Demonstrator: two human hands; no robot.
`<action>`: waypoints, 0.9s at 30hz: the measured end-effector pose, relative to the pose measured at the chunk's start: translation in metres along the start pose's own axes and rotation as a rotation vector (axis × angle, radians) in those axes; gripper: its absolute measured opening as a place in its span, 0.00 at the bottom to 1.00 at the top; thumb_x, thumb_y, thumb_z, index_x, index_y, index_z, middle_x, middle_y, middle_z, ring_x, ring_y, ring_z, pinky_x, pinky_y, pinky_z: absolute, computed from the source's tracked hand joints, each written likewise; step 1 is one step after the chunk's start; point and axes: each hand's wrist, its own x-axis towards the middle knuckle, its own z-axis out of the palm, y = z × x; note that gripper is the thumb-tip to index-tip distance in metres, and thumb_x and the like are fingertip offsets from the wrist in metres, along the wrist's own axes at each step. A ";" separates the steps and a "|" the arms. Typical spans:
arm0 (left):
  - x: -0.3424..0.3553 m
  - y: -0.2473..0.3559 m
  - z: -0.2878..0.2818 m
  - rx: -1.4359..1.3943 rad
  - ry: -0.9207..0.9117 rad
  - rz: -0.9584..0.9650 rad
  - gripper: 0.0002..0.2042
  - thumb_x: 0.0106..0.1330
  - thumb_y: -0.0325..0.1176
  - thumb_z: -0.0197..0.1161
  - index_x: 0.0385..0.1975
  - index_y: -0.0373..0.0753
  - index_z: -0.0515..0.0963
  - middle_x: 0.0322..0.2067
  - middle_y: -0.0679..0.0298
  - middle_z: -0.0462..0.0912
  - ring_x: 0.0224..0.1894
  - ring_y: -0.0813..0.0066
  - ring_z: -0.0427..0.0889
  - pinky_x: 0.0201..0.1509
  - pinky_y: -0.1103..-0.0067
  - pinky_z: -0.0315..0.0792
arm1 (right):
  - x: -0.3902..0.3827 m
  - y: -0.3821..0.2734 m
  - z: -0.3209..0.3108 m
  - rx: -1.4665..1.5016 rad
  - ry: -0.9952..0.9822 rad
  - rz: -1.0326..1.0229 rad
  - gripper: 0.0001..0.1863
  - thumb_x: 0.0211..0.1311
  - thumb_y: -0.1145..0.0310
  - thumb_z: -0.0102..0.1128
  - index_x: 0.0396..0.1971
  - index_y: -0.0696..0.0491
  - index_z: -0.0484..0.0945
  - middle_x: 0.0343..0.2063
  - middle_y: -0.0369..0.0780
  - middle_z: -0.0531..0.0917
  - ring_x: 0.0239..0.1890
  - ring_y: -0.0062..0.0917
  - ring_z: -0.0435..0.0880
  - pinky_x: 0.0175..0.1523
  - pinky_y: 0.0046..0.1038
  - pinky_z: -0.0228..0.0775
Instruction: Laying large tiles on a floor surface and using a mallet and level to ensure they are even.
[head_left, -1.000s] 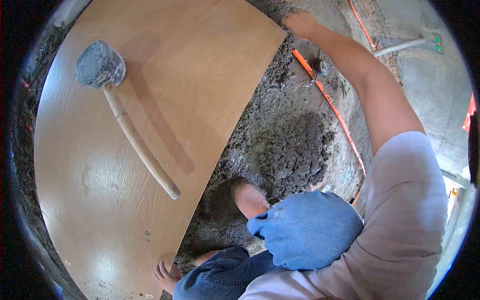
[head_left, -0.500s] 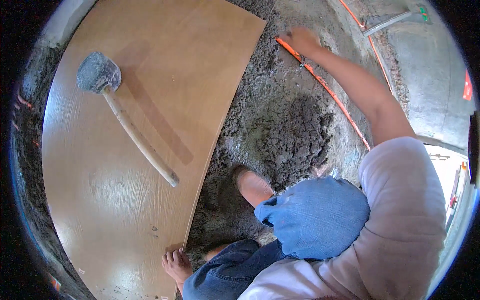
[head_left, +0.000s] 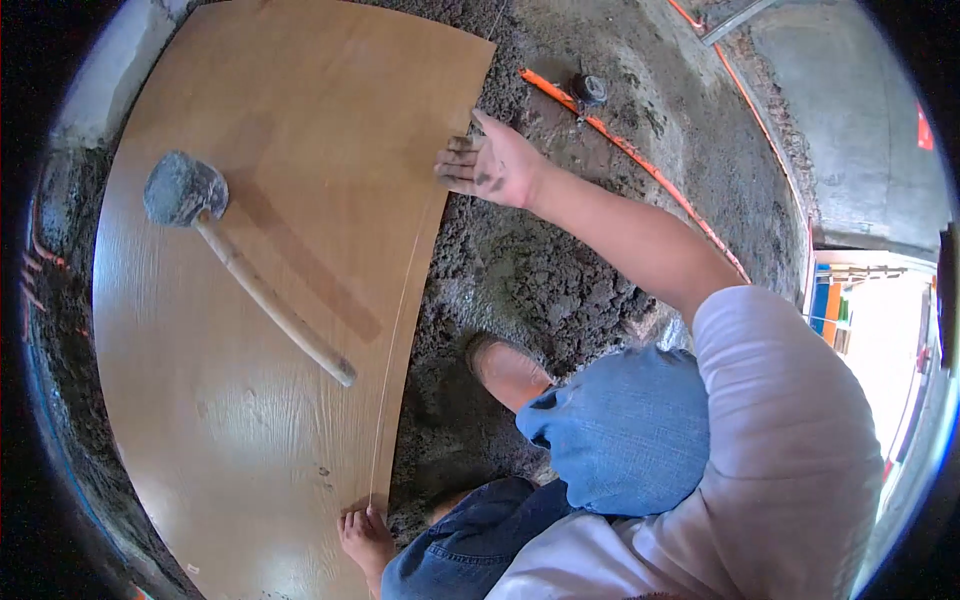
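Observation:
Near the front right edge of a large light-brown wooden board (head_left: pixel 250 420), my left hand (head_left: pixel 367 537) pinches a thin pale string (head_left: pixel 404 300). That string runs up along the board's right side toward my right hand (head_left: pixel 497 168). My right hand is open, palm showing, its dirt-smudged fingers stretched left over the board's edge; whether they touch the string I cannot tell. On the board lies a mallet (head_left: pixel 270 285) with a thick grey head and long wooden handle, head to the far left.
Rough wet mortar (head_left: pixel 540 290) covers the ground right of the board, where my bare foot (head_left: pixel 508 372) rests. Across it runs an orange conduit (head_left: pixel 650 165), with a small dark round object (head_left: pixel 590 90) beside its far end. A grey concrete wall (head_left: pixel 850 120) stands at the right.
My right hand has come left and nearer, from beside the conduit's far end to the board's edge, and opened. The dark round object is now visible there. The string now shows over the board.

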 end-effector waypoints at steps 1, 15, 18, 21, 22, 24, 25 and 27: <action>0.001 -0.001 0.000 -0.013 -0.022 -0.004 0.13 0.62 0.33 0.53 0.18 0.33 0.72 0.21 0.53 0.73 0.30 0.50 0.72 0.37 0.62 0.67 | 0.007 0.001 0.000 0.117 -0.005 -0.022 0.28 0.62 0.44 0.46 0.37 0.58 0.73 0.34 0.45 0.80 0.40 0.37 0.80 0.51 0.41 0.70; 0.009 0.001 -0.014 -0.047 -0.142 -0.084 0.13 0.62 0.33 0.53 0.18 0.33 0.72 0.23 0.52 0.74 0.30 0.49 0.73 0.35 0.62 0.68 | 0.039 -0.154 0.031 -0.113 0.818 -0.451 0.15 0.68 0.60 0.44 0.37 0.57 0.73 0.22 0.42 0.74 0.28 0.30 0.76 0.37 0.34 0.72; 0.015 0.006 -0.012 -0.021 -0.150 -0.063 0.13 0.62 0.33 0.53 0.18 0.34 0.72 0.23 0.52 0.74 0.30 0.49 0.73 0.36 0.62 0.69 | 0.054 -0.171 -0.027 -0.586 0.590 -0.576 0.25 0.61 0.49 0.53 0.43 0.59 0.71 0.31 0.42 0.77 0.36 0.30 0.80 0.39 0.35 0.77; 0.015 0.011 -0.015 -0.005 -0.161 -0.136 0.13 0.62 0.34 0.53 0.18 0.34 0.72 0.23 0.52 0.75 0.31 0.49 0.74 0.36 0.62 0.69 | 0.050 -0.152 -0.042 -0.985 0.310 -0.363 0.22 0.59 0.53 0.56 0.42 0.57 0.73 0.28 0.40 0.78 0.31 0.25 0.80 0.39 0.32 0.77; 0.013 0.008 -0.015 -0.005 -0.178 -0.133 0.13 0.62 0.34 0.53 0.18 0.33 0.72 0.23 0.52 0.75 0.31 0.49 0.74 0.35 0.62 0.69 | 0.060 -0.150 -0.048 -1.022 0.294 -0.381 0.21 0.60 0.52 0.55 0.42 0.55 0.74 0.27 0.38 0.78 0.28 0.23 0.79 0.33 0.28 0.75; 0.014 0.003 -0.010 -0.014 -0.197 -0.117 0.13 0.62 0.34 0.53 0.19 0.33 0.73 0.24 0.52 0.75 0.31 0.49 0.74 0.35 0.62 0.69 | 0.064 -0.162 -0.048 -1.089 0.283 -0.446 0.21 0.61 0.52 0.53 0.41 0.56 0.75 0.26 0.38 0.79 0.27 0.22 0.79 0.31 0.26 0.73; 0.012 0.001 -0.010 0.007 -0.190 -0.094 0.13 0.62 0.34 0.53 0.19 0.33 0.73 0.24 0.52 0.75 0.31 0.49 0.74 0.35 0.62 0.69 | 0.063 -0.156 -0.039 -1.147 0.257 -0.505 0.22 0.62 0.52 0.51 0.40 0.57 0.76 0.26 0.37 0.79 0.26 0.22 0.79 0.28 0.25 0.71; 0.008 -0.005 -0.006 0.024 -0.183 -0.075 0.13 0.62 0.34 0.53 0.19 0.33 0.73 0.24 0.52 0.75 0.31 0.49 0.74 0.35 0.62 0.69 | 0.063 -0.161 -0.026 -1.334 0.330 -0.470 0.23 0.62 0.51 0.48 0.35 0.58 0.77 0.25 0.38 0.81 0.26 0.21 0.79 0.25 0.24 0.67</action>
